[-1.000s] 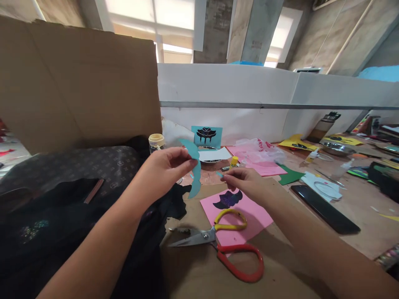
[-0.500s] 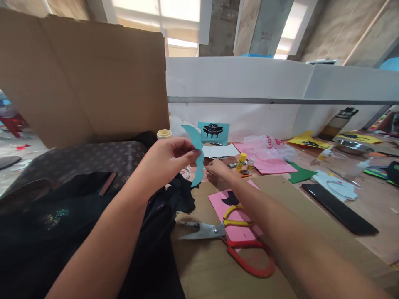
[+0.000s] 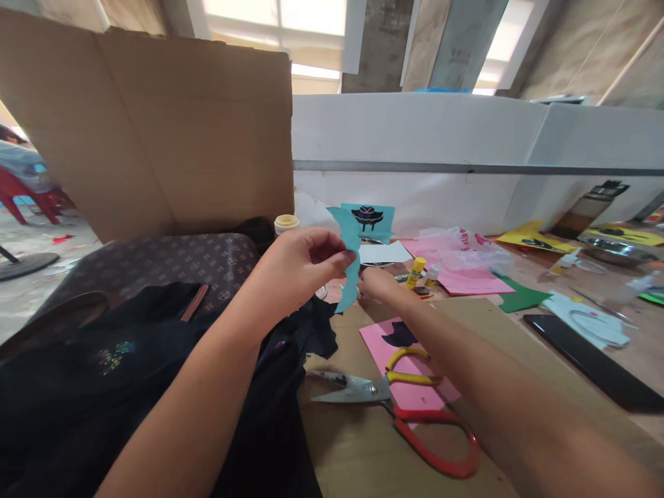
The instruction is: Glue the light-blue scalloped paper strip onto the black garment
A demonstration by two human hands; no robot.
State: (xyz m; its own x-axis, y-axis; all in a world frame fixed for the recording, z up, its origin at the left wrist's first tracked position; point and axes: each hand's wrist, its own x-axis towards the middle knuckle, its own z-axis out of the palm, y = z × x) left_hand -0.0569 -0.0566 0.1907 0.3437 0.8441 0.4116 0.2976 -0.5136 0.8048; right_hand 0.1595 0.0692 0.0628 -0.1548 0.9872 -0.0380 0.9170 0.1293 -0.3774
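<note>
My left hand pinches a turquoise paper cutout with a scalloped edge, held upright above the work surface. Just right of the paper, my right hand has its fingers curled together. The cutout partly hides those fingertips, and what they hold is too small to make out. Below my right forearm lie scissors with one yellow and one red handle, blades apart. They rest partly on a pink paper sheet that carries a black cut shape.
Behind my hands stands a turquoise card with a black pavilion shape. A yellow glue stick, green paper and a black phone lie to the right. Dark cloth covers the left. A cardboard panel rises behind the patterned bag.
The view has turned slightly left, so everything appears further right. My left hand still holds the turquoise cutout, with my right hand staying close beside it.
</note>
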